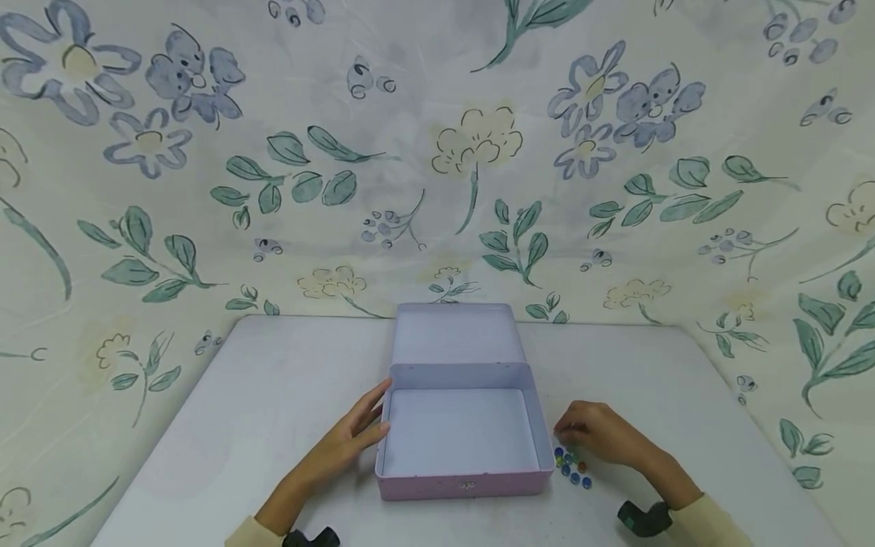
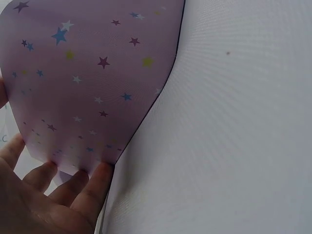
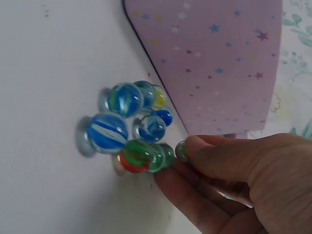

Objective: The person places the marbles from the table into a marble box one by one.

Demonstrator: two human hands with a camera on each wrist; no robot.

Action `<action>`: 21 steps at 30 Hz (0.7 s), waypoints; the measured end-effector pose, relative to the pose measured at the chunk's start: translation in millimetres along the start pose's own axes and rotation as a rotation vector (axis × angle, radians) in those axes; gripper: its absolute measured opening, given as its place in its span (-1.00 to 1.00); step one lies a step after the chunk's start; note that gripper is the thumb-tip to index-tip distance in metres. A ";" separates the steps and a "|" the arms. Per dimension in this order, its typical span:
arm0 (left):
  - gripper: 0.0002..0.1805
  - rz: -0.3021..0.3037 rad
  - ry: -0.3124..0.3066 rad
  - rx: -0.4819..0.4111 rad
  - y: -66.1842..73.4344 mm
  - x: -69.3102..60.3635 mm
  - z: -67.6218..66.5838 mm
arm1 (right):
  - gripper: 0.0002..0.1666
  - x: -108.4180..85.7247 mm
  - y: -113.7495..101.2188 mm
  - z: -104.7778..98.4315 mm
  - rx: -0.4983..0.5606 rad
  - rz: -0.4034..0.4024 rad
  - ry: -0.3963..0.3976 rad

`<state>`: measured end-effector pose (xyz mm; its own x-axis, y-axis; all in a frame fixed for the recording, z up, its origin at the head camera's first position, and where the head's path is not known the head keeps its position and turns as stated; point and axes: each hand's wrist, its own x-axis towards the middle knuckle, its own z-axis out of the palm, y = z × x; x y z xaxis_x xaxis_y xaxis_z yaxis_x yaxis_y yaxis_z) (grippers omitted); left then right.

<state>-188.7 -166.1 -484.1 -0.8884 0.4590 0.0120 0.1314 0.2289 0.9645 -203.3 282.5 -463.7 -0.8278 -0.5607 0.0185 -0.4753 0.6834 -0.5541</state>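
Note:
A lidded tin box (image 1: 465, 486), pink-purple outside with small stars, stands with its lid (image 1: 458, 334) folded back and its pale inside facing up. My left hand (image 1: 345, 444) rests its fingertips and thumb against the box's left wall, fingers mostly straight. In the left wrist view the fingertips (image 2: 100, 178) touch the starry side. To the right of the box, my right hand (image 1: 601, 434) pinches a small greenish glass marble (image 3: 181, 151) between thumb and finger. Several other glass marbles (image 3: 108, 132), blue, green, yellow and red-orange, lie in a cluster beside it.
The box stands on a white table (image 1: 287, 365) that extends on both sides. Behind and around the table hangs a floral cloth (image 1: 410, 190). Each wrist bears a black device, one (image 1: 645, 519) on the right and another (image 1: 312, 538) on the left.

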 end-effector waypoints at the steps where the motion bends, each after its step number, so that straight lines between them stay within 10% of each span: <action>1: -0.26 0.003 -0.002 0.001 -0.4 -0.1 0.2 | -0.85 -0.6 0.2 -0.8 0.004 -0.001 0.008; 21: -0.27 0.029 0.014 0.023 -6.1 1.3 1.8 | -0.82 0.4 5.6 -14.2 0.011 -0.043 0.065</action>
<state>-189.9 -165.4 -490.5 -0.8903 0.4534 0.0437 0.1672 0.2359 0.9573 -210.5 292.7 -455.0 -0.8243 -0.5579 0.0962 -0.5079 0.6538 -0.5609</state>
